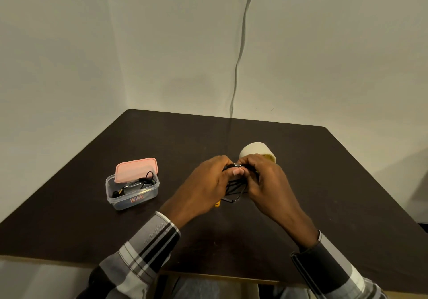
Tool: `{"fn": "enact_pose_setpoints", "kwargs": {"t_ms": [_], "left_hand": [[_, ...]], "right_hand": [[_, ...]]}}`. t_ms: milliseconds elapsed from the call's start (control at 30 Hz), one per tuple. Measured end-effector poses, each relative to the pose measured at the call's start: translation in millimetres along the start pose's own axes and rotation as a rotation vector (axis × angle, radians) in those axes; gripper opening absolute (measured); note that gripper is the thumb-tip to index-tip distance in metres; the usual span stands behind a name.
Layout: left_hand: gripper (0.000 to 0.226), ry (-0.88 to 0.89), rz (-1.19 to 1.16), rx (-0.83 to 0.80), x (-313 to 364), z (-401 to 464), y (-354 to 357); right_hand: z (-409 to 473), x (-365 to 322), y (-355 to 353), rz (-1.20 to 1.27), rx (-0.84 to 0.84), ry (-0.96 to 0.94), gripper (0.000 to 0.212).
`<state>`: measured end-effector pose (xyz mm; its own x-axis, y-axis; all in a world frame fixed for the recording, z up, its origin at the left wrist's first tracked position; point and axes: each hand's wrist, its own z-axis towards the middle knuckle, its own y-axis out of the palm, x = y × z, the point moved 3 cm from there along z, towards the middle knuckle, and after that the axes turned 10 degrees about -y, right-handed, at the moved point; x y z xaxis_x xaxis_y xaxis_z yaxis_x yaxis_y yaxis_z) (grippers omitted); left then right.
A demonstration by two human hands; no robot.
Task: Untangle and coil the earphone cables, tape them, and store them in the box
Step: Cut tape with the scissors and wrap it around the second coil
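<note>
I hold the black earphone cable (234,187) between my two hands above the middle of the dark bench (301,182): my left hand (208,189) and my right hand (266,182) both have the fingers curled around its upper part, and the loose loops hang down between my palms. The roll of tape (254,151) stands just behind my right hand. The clear box (133,193) is well apart on my left, with its pink lid (137,169) leaning on the back rim and another earphone (136,185) inside.
</note>
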<state>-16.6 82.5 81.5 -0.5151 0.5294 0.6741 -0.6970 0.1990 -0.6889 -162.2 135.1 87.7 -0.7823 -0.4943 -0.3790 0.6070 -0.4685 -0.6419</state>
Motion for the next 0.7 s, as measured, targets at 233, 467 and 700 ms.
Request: {"fn": "enact_pose_setpoints", "kwargs": {"t_ms": [233,467,700], "left_hand": [[0.033,-0.003,0.100,0.079,-1,2,1],[0.026,0.000,-0.028,0.110,-3,3,3],[0.026,-0.107,-0.174,0.026,-2,2,7]], "right_hand": [[4,3,-3,0.347,-0.191,0.244,0.013],[4,6,-11,0.411,-0.285,0.260,0.008],[1,7,-11,-0.044,-0.127,-0.005,0.021]]}}
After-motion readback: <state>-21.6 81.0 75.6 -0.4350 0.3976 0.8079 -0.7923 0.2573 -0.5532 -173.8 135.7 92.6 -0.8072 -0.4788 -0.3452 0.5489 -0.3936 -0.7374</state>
